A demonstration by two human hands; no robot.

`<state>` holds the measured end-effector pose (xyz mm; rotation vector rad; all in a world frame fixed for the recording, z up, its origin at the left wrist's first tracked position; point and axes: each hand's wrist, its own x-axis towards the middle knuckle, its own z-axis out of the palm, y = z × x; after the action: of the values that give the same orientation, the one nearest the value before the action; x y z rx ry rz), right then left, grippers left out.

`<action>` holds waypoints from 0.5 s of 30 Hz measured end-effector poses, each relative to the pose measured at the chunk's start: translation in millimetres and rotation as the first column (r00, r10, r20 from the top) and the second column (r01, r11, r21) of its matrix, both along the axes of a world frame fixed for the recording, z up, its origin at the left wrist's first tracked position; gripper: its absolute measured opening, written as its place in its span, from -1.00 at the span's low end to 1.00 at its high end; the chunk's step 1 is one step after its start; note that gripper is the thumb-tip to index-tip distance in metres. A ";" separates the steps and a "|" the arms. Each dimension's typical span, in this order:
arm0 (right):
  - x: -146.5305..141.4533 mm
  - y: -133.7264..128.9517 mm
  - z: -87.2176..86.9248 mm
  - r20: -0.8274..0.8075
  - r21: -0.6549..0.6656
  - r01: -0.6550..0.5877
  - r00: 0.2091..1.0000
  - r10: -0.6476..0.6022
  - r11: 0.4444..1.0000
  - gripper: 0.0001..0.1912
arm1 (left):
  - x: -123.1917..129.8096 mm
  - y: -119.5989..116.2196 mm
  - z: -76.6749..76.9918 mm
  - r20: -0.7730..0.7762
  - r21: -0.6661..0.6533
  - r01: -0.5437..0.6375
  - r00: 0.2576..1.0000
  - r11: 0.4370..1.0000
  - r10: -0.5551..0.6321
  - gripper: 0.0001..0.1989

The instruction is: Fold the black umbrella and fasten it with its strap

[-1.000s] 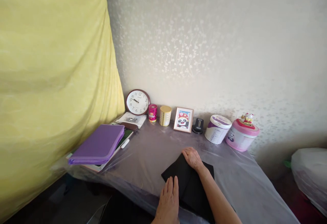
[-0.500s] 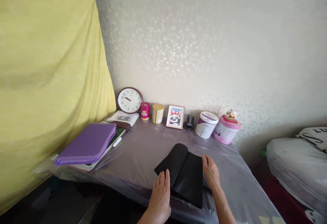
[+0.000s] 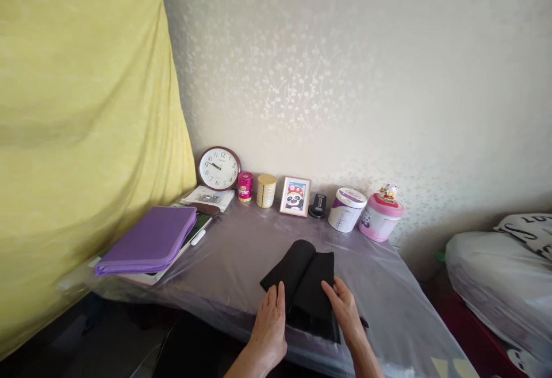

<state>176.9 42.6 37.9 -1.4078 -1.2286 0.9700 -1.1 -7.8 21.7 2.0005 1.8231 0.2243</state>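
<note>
A black sheet-like item (image 3: 317,294) lies near the front edge of the table, its left part curved up into a rounded fold and its right part flatter. My left hand (image 3: 269,320) rests against its lower left side, fingers together and touching the black material. At its right edge, my right hand (image 3: 345,309) pinches the black material between thumb and fingers. A small dark strip shows to the right of my right wrist.
On the plastic-covered table (image 3: 241,251) stand a clock (image 3: 219,168), a pink can (image 3: 245,187), a yellow-lidded can (image 3: 266,191), a panda picture (image 3: 295,196), a black device (image 3: 318,206) and two tubs (image 3: 347,210). A purple folder (image 3: 149,239) lies left.
My right hand has moved left and now grips the right edge of the black item, which is pulled inward. My left hand has stayed almost in place.
</note>
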 end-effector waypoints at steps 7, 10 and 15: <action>-38.6 26.1 31.9 -0.254 -0.019 -0.165 0.955 0.154 0.986 -0.62 | -0.1 0.3 8.1 -0.009 -0.018 0.001 1.000 1.000 -0.001 -0.02; -54.4 39.9 30.8 -0.286 -0.011 -0.209 0.938 0.198 0.978 -0.60 | -1.8 2.6 4.3 0.002 0.024 0.016 1.000 1.000 -0.016 -0.03; -70.4 54.8 19.2 -0.264 -0.031 -0.235 0.939 0.219 0.972 -0.59 | -3.0 4.8 -8.4 0.018 0.061 0.022 1.000 0.998 -0.023 -0.08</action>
<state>106.5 97.3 57.1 -1.1576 -1.1878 1.3176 -4.1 -3.0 13.3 2.0521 1.8013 0.2940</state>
